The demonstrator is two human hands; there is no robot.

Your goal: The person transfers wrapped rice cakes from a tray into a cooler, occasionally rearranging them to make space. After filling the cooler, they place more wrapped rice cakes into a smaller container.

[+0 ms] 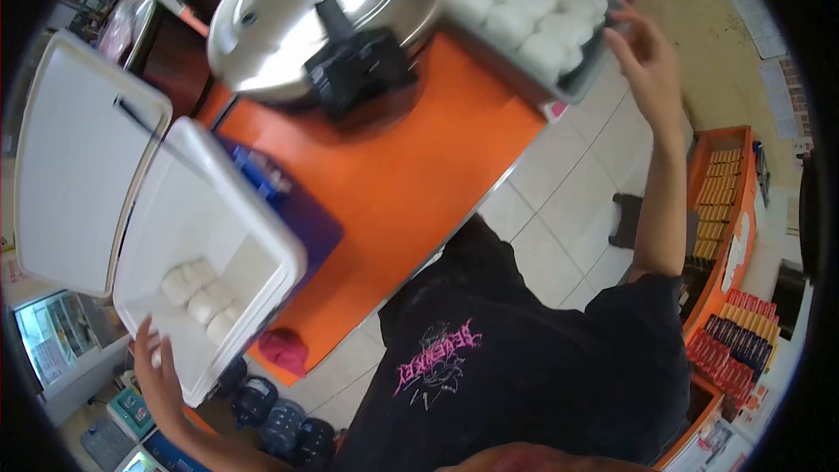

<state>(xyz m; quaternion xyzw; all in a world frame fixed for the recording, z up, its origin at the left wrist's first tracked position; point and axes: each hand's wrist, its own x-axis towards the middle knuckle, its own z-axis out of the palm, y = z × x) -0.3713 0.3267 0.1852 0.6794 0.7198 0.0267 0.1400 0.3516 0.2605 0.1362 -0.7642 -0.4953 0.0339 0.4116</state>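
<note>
My left hand point(157, 371) is at the near wall of a white-lined cooler box point(288, 249), its fingers spread over the rim. Inside the box lie several round white dough balls point(207, 304), bunched toward the near end. My right hand point(645, 57) reaches to the right end of a grey tray point(524, 65), with thumb and fingers curled at its rim. Rows of similar white balls point(533, 4) fill most of this tray, which sits at the orange table's corner.
The cooler's lid point(79, 166) hangs open at the left. A large metal pot lid point(288, 26) with a black handle stands on the orange table point(411, 157). A pink cloth point(284, 351) lies near the table's edge. Water jugs point(281, 424) stand below; packet-filled shelves point(730, 341) are at right.
</note>
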